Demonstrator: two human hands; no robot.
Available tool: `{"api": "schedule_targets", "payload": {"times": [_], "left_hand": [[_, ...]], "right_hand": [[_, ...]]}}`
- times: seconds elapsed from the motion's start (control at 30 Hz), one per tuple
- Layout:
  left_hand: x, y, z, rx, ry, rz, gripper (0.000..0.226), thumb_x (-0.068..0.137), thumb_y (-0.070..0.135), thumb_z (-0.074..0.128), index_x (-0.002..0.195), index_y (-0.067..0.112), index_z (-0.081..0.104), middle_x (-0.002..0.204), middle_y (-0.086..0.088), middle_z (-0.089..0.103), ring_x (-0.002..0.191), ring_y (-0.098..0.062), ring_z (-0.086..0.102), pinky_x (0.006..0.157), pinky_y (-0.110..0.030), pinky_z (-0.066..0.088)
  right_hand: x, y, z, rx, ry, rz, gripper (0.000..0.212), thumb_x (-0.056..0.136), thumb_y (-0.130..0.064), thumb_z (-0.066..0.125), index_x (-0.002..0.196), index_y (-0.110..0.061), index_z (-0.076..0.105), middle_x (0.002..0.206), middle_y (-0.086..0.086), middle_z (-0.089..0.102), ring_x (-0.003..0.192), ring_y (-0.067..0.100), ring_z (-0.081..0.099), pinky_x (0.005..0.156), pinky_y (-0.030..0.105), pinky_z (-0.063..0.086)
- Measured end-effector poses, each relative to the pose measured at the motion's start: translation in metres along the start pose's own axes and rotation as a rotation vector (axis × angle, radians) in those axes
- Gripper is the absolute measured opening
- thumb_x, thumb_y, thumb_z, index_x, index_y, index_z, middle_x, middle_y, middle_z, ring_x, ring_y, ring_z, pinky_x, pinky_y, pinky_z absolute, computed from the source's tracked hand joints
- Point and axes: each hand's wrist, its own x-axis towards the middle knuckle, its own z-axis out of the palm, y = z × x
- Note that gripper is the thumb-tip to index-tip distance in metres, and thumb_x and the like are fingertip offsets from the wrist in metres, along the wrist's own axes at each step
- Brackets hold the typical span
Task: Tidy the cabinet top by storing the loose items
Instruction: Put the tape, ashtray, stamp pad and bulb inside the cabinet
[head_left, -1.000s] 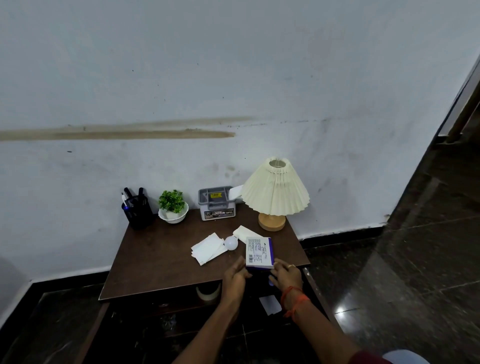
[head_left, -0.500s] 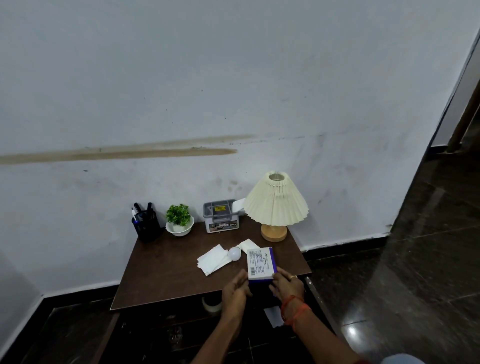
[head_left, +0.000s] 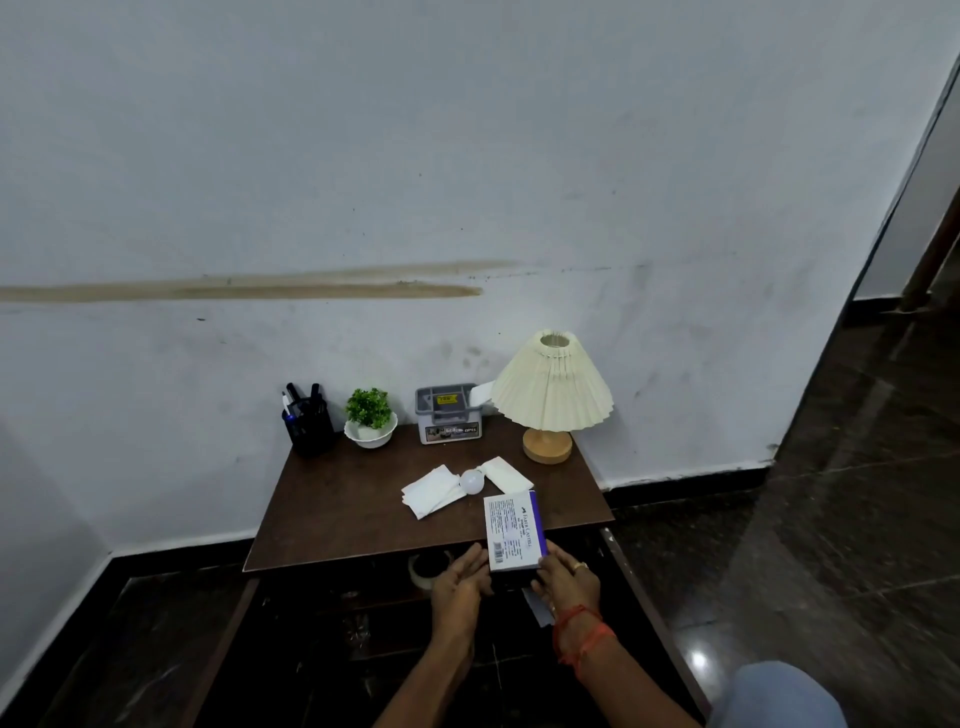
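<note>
A white and purple box (head_left: 511, 530) is held over the front edge of the brown cabinet top (head_left: 353, 509). My right hand (head_left: 563, 577) grips its near right corner. My left hand (head_left: 462, 579) touches its near left side with fingers fairly straight. Behind the box lie loose white paper pieces (head_left: 431, 491), a small white bulb (head_left: 471, 480) and another white paper (head_left: 504, 474).
Along the back wall stand a black pen holder (head_left: 309, 426), a small plant in a white bowl (head_left: 370, 418), a grey organizer box (head_left: 449, 413) and a pleated lamp (head_left: 550, 395). A tape roll (head_left: 428, 566) sits in the open space under the top. Dark glossy floor lies to the right.
The view has drawn back and shifted, so the cabinet appears lower and more to the right. Both hands and the box have come toward me, past the cabinet's front edge.
</note>
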Motion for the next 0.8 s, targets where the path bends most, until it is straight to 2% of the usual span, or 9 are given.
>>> {"api": "schedule_targets", "payload": {"times": [0.13, 0.23, 0.33, 0.4, 0.5, 0.6, 0.7, 0.8], "left_hand": [[-0.009, -0.015, -0.01, -0.025, 0.033, -0.037, 0.057, 0.077, -0.029, 0.034, 0.128, -0.011, 0.052, 0.114, -0.024, 0.065, 0.082, -0.017, 0.068, 0.058, -0.016, 0.056], [-0.014, -0.03, -0.019, -0.037, 0.039, -0.072, 0.06, 0.074, -0.03, 0.034, 0.128, -0.01, 0.052, 0.116, -0.024, 0.065, 0.074, -0.013, 0.071, 0.053, -0.016, 0.054], [-0.02, -0.041, -0.025, -0.038, 0.043, -0.1, 0.063, 0.072, -0.031, 0.033, 0.13, -0.012, 0.049, 0.097, -0.014, 0.069, 0.066, -0.011, 0.073, 0.052, -0.017, 0.054], [-0.025, -0.044, -0.027, -0.054, 0.044, -0.115, 0.061, 0.072, -0.032, 0.032, 0.128, -0.013, 0.049, 0.092, -0.011, 0.068, 0.062, -0.009, 0.072, 0.05, -0.017, 0.054], [-0.029, -0.048, -0.027, -0.079, 0.063, -0.135, 0.058, 0.077, -0.031, 0.03, 0.128, -0.013, 0.048, 0.092, -0.012, 0.066, 0.057, -0.008, 0.071, 0.045, -0.015, 0.051], [-0.026, -0.051, -0.029, -0.075, 0.089, -0.136, 0.055, 0.08, -0.029, 0.03, 0.131, -0.015, 0.045, 0.102, -0.019, 0.064, 0.057, -0.008, 0.071, 0.045, -0.015, 0.05], [-0.017, -0.054, -0.031, -0.06, 0.101, -0.148, 0.055, 0.08, -0.03, 0.028, 0.131, -0.017, 0.044, 0.105, -0.023, 0.062, 0.055, -0.009, 0.071, 0.044, -0.015, 0.05], [-0.006, -0.056, -0.031, -0.019, 0.101, -0.164, 0.054, 0.08, -0.03, 0.028, 0.129, -0.017, 0.046, 0.09, -0.015, 0.066, 0.055, -0.009, 0.071, 0.045, -0.015, 0.051]], "right_hand": [[-0.009, 0.019, -0.011, 0.007, -0.001, 0.034, 0.023, 0.086, 0.003, 0.056, 0.105, -0.006, 0.066, 0.087, 0.013, 0.069, 0.088, 0.03, 0.066, 0.06, 0.025, 0.051], [-0.021, 0.028, -0.022, -0.005, -0.011, 0.054, 0.024, 0.088, 0.004, 0.052, 0.103, -0.009, 0.064, 0.086, 0.01, 0.067, 0.081, 0.022, 0.063, 0.059, 0.026, 0.048], [-0.026, 0.038, -0.03, -0.02, -0.003, 0.077, 0.024, 0.089, 0.006, 0.051, 0.101, -0.011, 0.062, 0.085, 0.009, 0.065, 0.074, 0.014, 0.059, 0.053, 0.021, 0.049], [-0.029, 0.044, -0.034, -0.017, 0.009, 0.1, 0.024, 0.089, 0.006, 0.051, 0.104, -0.011, 0.059, 0.082, 0.007, 0.064, 0.071, 0.013, 0.058, 0.046, 0.018, 0.048], [-0.03, 0.052, -0.038, -0.01, 0.027, 0.123, 0.019, 0.09, 0.005, 0.052, 0.095, -0.011, 0.061, 0.085, 0.008, 0.063, 0.072, 0.014, 0.058, 0.043, 0.017, 0.049], [-0.028, 0.057, -0.038, -0.02, 0.037, 0.131, 0.024, 0.089, 0.005, 0.053, 0.085, -0.017, 0.06, 0.086, 0.008, 0.063, 0.074, 0.015, 0.059, 0.05, 0.022, 0.048], [-0.019, 0.06, -0.037, -0.038, 0.048, 0.143, 0.022, 0.089, 0.005, 0.053, 0.095, -0.015, 0.061, 0.086, 0.009, 0.064, 0.073, 0.014, 0.059, 0.045, 0.018, 0.048], [-0.006, 0.065, -0.035, -0.068, 0.038, 0.146, 0.027, 0.089, 0.005, 0.052, 0.11, -0.009, 0.062, 0.081, 0.006, 0.064, 0.073, 0.014, 0.058, 0.051, 0.022, 0.048]]}}
